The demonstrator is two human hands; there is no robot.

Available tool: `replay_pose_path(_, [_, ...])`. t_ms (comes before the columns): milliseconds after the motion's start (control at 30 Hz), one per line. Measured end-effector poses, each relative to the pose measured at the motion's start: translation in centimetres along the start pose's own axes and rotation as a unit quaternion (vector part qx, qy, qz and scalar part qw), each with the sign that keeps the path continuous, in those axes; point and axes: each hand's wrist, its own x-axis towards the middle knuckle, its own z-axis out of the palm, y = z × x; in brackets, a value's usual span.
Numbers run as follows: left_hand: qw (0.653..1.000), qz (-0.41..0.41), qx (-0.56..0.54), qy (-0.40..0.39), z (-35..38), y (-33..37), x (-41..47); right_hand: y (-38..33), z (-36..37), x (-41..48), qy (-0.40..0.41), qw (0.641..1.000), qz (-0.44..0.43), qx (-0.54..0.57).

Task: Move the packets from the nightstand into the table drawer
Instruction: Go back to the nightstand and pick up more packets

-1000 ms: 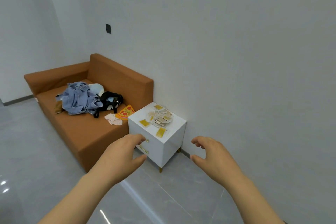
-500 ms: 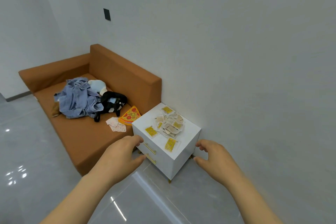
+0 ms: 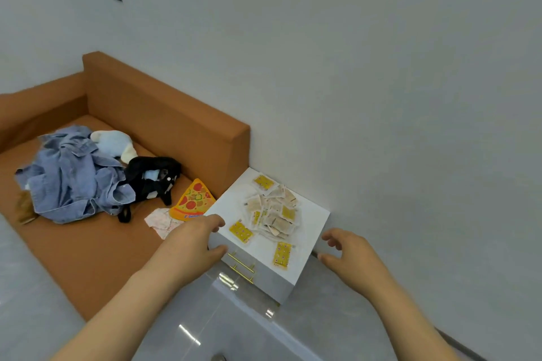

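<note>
Both hands reach forward toward a white nightstand (image 3: 313, 221) set against the wall, and neither holds anything. The left hand (image 3: 192, 240) is half open, with its fingers loosely bent and its thumb spread a little. It lies over the nightstand's corner at 9 o'clock, and I cannot tell whether its fingertips touch the edge. The right hand (image 3: 352, 255) is also half open, fingers curved and thumb apart, and hangs just off the corner at 3 o'clock, clear of the top. The packets (image 3: 274, 214) lie on the nightstand top in a loose heap of pale sachets near its middle. A yellow packet (image 3: 240, 232) lies alone at the heap's 7 o'clock, close to the left hand's fingertips. A second yellow packet (image 3: 282, 253) lies at 6 o'clock near the front edge, and a third yellow packet (image 3: 264, 182) at 12 o'clock. Two gold handles (image 3: 241, 263) show on the front below. At the nightstand's 9 o'clock stands an orange sofa (image 3: 164, 117) bearing a blue shirt (image 3: 70, 179), a black garment (image 3: 149, 176) and a pizza-shaped toy (image 3: 193, 199).
</note>
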Motion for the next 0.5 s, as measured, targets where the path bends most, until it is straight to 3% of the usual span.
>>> replay_pose_path(300, [0.997, 0.019, 0.002, -0.069, -0.1, -2.8, 11.5, 0.4, 2.1, 8.6, -0.038, 0.995, 0.091, 0.029])
replay_pose_path(500, [0.994, -0.023, -0.001, -0.104, 1.8, -3.3, 19.3, 3.3, 2.7, 17.1, -0.062, 0.989, 0.122, 0.059])
